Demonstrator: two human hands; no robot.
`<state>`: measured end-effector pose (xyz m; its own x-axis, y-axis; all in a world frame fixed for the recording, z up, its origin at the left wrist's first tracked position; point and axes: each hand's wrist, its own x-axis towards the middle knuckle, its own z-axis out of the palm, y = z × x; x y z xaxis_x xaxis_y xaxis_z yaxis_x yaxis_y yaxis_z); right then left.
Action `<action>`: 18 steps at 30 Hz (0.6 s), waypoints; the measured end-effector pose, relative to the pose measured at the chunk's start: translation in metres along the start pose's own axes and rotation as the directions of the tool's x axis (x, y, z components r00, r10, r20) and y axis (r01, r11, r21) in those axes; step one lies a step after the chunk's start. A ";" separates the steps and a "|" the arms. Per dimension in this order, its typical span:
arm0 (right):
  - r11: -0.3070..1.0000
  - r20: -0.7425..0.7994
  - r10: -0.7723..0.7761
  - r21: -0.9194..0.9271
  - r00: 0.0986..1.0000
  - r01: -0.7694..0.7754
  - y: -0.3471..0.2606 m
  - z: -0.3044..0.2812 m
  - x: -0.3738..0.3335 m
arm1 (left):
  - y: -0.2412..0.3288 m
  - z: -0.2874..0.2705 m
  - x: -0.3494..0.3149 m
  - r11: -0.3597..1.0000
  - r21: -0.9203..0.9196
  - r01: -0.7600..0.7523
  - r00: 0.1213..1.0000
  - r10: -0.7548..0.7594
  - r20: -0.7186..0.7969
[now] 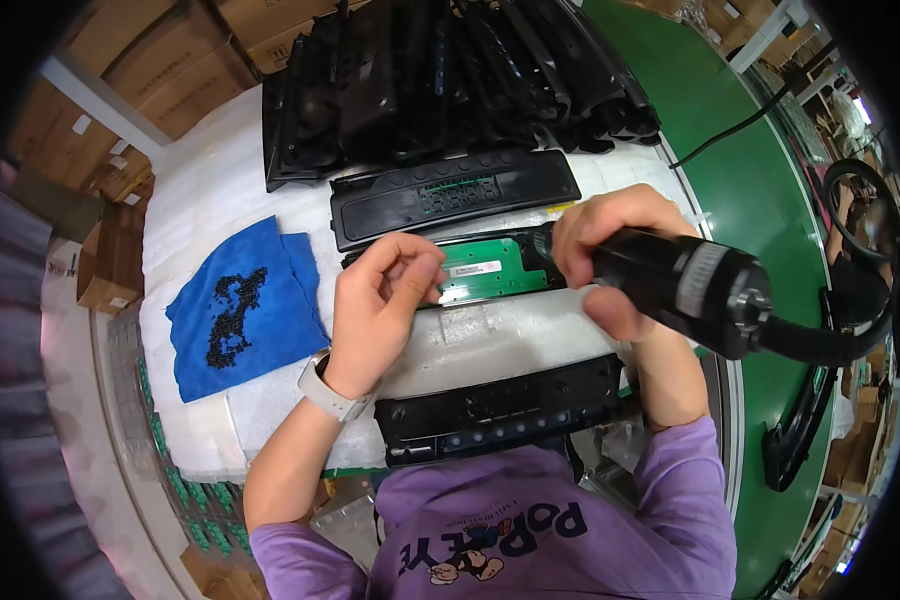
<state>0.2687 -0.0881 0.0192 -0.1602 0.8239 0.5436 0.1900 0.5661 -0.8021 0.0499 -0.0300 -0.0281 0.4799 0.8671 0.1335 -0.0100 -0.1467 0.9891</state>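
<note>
My right hand (615, 245) grips a black electric screwdriver (685, 285), its tip end over the right end of a green circuit board (510, 275). The board lies in a long black plastic panel (545, 245). At the board's left end, my left hand (390, 285) is closed, thumb against curled fingers; whatever it may pinch is hidden. Farther left, a blue cloth (285, 265) bears a scattering of small black screws (232, 325). Another black panel (380, 212) with a display window rests just beyond, and one more (500, 412) lies nearest me.
A heap of black panels (400, 90) fills the far side of the white padded table (195, 210). To the right runs a green surface (700, 130). A thick black cable (830, 345) trails from the screwdriver. Cardboard boxes (170, 80) stand at the far left.
</note>
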 end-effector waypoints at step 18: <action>0.581 -0.269 -0.151 0.754 0.951 0.306 0.002 -0.010 0.003 | 0.011 0.011 -0.010 0.907 -0.165 0.389 0.877 -0.309 0.369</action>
<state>0.2785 -0.0842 0.0220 0.0795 0.7047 0.7050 -0.6691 0.5620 -0.4862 0.0549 -0.0456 -0.0190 0.7478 0.6295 -0.2111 0.0330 0.2823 0.9588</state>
